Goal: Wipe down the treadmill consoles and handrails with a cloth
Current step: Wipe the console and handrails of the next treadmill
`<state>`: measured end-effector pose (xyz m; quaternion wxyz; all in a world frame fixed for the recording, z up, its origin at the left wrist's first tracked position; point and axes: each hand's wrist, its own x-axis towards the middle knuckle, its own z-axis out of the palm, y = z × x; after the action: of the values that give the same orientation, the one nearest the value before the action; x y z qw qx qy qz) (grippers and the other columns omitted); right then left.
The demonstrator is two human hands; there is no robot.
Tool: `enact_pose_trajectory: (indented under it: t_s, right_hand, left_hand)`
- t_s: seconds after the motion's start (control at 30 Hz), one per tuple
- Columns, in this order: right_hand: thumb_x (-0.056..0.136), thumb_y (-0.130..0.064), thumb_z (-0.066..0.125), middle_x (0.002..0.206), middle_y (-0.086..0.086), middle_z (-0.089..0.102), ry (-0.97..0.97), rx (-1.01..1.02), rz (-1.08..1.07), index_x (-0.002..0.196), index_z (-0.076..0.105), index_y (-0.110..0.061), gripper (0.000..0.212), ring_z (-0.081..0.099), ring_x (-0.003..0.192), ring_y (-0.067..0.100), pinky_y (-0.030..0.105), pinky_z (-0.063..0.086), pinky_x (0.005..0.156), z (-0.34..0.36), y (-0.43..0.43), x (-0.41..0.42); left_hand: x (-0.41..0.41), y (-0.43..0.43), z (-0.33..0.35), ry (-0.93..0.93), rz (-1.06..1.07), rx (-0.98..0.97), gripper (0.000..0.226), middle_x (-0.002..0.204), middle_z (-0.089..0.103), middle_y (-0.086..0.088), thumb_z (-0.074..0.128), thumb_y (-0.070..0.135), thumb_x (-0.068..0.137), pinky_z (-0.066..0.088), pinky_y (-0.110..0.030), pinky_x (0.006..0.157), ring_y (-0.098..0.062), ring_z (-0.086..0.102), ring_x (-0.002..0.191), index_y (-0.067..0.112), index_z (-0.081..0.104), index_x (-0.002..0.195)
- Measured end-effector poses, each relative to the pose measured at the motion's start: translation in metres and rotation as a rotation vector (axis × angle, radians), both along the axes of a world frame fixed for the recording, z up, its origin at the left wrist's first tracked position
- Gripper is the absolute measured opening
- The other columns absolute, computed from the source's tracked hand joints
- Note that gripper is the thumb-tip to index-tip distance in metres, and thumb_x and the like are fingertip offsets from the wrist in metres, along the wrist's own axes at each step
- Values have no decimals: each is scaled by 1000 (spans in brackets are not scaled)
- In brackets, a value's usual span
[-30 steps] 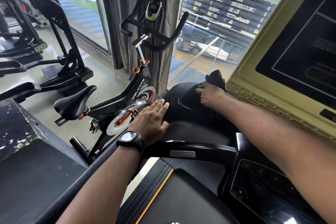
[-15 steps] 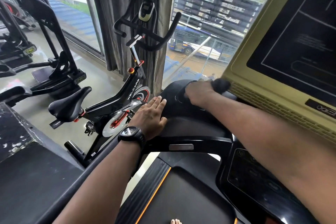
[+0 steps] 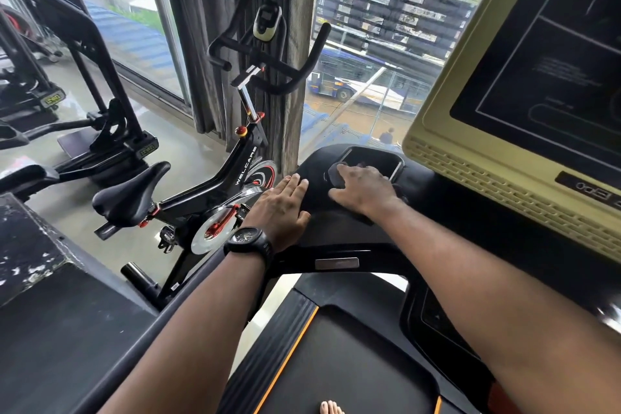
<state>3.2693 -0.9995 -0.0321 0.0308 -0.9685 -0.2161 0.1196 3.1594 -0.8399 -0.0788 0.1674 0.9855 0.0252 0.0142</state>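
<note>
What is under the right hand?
A dark cloth peeks out at its edges, lying on the black console. The right hand covers most of it.

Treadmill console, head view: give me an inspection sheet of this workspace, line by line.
Surface: black treadmill console, yellow-framed screen at right.
Job's things: dark cloth on the console tray, under the right hand.
Clutter: nothing seen.
Hands: left hand flat on the console's left edge, wristwatch on; right hand presses the cloth.
Cables: nothing seen.
Surroundings: spin bike at left, curtain, window over a street.
</note>
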Motion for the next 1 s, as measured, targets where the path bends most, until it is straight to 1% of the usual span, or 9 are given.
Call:
enact_pose_trajectory:
  t_s: [0.1,0.17,0.23,0.37,0.47,0.53,0.67,0.77,1.0]
  right_hand:
    - [74,-56,52,145,5,54,165,-89,-13,149,38,-43,78,49,130,34,52,45,104,9,-12,17]
    - [77,-51,50,143,5,55,182,-101,19,150,38,-39,74,52,128,34,52,45,105,10,-12,19]
    - [83,-46,49,135,6,59,69,-50,5,142,44,-31,61,55,121,37,54,46,101,4,-10,12]
    - [95,-37,56,125,10,62,-256,252,-205,136,50,-22,44,59,115,39,51,44,95,-20,-10,-19]
    - [99,-32,54,135,10,60,-195,577,-496,140,49,-19,43,57,123,39,55,39,102,-14,3,-11]
    - [100,-31,53,140,13,57,-145,651,-599,142,46,-16,45,54,127,39,55,37,105,-6,12,-1]
    - [96,-36,51,158,14,39,-40,339,-262,155,31,-14,66,46,133,41,52,39,107,-11,35,-8]
    - [96,-41,50,167,16,21,-11,199,-199,161,15,-10,80,36,142,44,55,33,111,-14,41,-7]
    - [94,-19,56,161,24,30,-39,-39,29,159,16,-1,78,43,139,44,54,38,109,-8,26,-6]
  left_hand:
    - [1,1,-2,-2,4,-2,70,166,18,-10,41,37,95,14,-36,125,-19,15,154,14,23,158]
    - [1,1,-2,-1,11,-5,74,166,19,-9,35,41,90,16,-37,124,-19,15,154,14,23,158]
    - [1,1,-3,0,9,-13,78,166,20,-9,31,43,85,17,-38,124,-19,16,153,14,24,158]
    - [2,1,-5,-14,23,-14,78,165,21,-9,32,43,85,16,-37,124,-20,16,153,15,25,157]
    - [2,1,-5,-24,17,-2,71,165,21,-9,40,39,92,14,-35,125,-20,17,153,15,26,157]
    - [2,1,-6,-22,15,1,70,165,21,-9,40,39,93,14,-35,125,-20,17,153,15,26,157]
    - [2,1,-5,-7,19,20,71,166,18,-7,39,40,93,16,-37,124,-18,15,154,17,24,158]
    - [2,1,-5,-3,19,13,69,166,18,-7,46,36,97,17,-38,124,-18,14,154,17,23,158]
    - [2,0,-3,8,25,4,77,166,20,-7,34,43,87,16,-37,124,-19,15,153,16,25,158]
